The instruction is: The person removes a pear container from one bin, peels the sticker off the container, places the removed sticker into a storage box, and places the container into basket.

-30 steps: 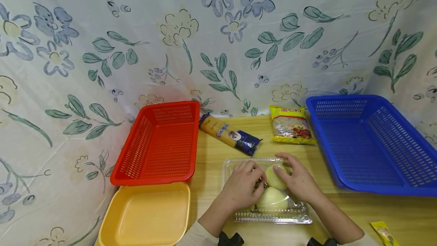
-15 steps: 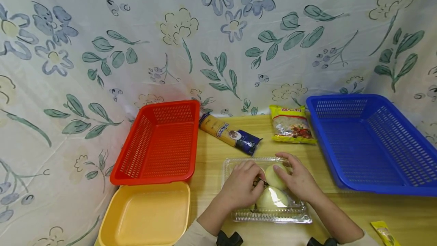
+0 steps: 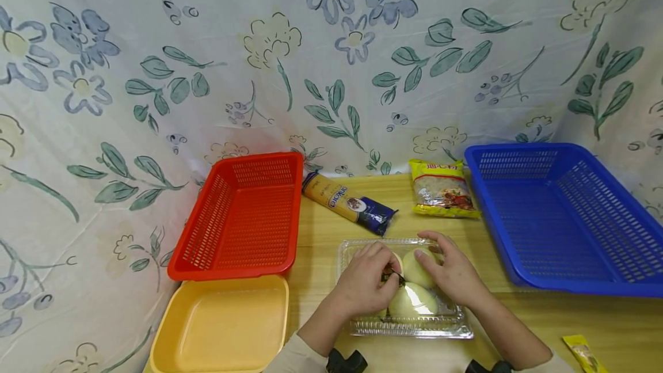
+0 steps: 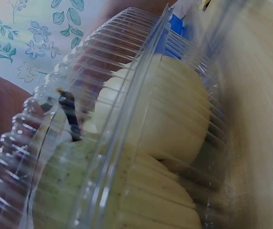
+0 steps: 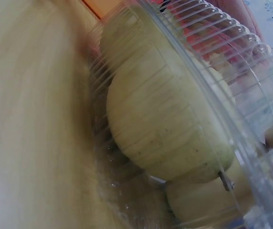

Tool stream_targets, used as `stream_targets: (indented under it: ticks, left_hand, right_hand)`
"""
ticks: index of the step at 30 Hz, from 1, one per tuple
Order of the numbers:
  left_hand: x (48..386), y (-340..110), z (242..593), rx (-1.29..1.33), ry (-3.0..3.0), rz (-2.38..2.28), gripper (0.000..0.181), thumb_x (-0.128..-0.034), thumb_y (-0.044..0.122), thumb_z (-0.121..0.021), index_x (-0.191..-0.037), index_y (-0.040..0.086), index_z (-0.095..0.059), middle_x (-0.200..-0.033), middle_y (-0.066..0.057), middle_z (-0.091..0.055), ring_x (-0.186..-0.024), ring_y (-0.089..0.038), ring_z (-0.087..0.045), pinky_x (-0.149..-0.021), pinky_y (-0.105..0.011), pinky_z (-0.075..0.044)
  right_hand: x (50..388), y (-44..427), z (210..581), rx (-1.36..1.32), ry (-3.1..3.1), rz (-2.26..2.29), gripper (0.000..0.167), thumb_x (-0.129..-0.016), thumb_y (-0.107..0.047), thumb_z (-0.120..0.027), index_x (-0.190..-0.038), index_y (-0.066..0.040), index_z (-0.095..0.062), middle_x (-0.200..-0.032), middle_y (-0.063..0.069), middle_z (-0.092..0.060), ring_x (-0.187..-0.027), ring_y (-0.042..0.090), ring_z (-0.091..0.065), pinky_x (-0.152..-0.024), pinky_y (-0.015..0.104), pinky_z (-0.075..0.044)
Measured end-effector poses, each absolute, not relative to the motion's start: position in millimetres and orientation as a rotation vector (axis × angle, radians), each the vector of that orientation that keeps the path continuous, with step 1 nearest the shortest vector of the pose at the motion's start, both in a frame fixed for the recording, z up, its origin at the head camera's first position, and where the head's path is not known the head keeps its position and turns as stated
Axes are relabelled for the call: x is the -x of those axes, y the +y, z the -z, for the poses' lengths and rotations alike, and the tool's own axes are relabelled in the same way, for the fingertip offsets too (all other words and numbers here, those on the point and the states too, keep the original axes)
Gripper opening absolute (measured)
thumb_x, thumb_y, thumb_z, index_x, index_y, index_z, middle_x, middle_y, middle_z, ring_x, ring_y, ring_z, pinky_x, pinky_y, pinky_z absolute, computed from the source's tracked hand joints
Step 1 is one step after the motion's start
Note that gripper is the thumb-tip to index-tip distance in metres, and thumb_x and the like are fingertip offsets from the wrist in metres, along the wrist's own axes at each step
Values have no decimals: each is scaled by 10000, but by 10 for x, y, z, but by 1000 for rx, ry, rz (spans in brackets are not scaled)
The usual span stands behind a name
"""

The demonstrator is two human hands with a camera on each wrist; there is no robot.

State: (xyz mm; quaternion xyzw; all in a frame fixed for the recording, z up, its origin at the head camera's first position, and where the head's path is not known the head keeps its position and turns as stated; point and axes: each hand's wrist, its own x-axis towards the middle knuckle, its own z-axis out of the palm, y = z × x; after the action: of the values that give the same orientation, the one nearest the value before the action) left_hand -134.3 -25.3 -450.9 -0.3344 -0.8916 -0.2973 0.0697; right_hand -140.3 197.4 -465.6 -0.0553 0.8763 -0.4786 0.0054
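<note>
Several pale yellow-green pears lie inside a clear plastic clamshell box with ribbed walls. My left hand is over the box's left half, its thumb and forefinger pinching a small dark patterned piece, like a label, at the lid. What lies under that palm is hidden. On the right half of the lid rests my right hand, thumb on top and forefinger reaching to the back edge. Both wrist views look through the ribbed side at the pears, with a dark stem in the left one.
At the left stand a red basket and a yellow tub. A blue basket stands at the right. Behind the box lie an Ankara pasta packet and a yellow noodle bag. A small yellow sachet lies front right.
My left fingers have shifted slightly at the lid, and more of the dark piece shows between them. The right hand and the box stay nearly where they were.
</note>
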Motion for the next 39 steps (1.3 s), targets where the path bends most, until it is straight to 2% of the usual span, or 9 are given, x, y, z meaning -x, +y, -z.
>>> stream_targets:
  ticks: [11,19,39]
  left_hand:
    - [1339,-266,4510,1013,-2679,986,86,-886,164,-589,-964,192,-608,-960,57,-579,-934,-89,-504,-934,-300,-455]
    - [1345,-276,4518,1030,-2656,985,93,-894,148,-567,-962,208,-591,-944,75,-551,-908,-68,-486,-920,-281,-452]
    - [1338,-294,4526,1014,-2600,1066,103,-897,148,-590,-983,202,-576,-985,67,-574,-973,-88,-532,-987,-307,-472]
  right_hand:
    - [1389,1973,4650,161,2735,1501,488,-1039,-337,-600,-1446,-91,-487,-1546,221,-428,-1320,555,-505,-1057,665,-446]
    - [1393,1975,4654,163,2741,1502,485,-1037,-342,-603,-1442,-101,-493,-1543,217,-434,-1314,550,-513,-1052,657,-453]
    - [1392,1969,4653,161,2743,1505,487,-1038,-333,-603,-1443,-87,-491,-1535,225,-435,-1316,554,-510,-1059,658,-448]
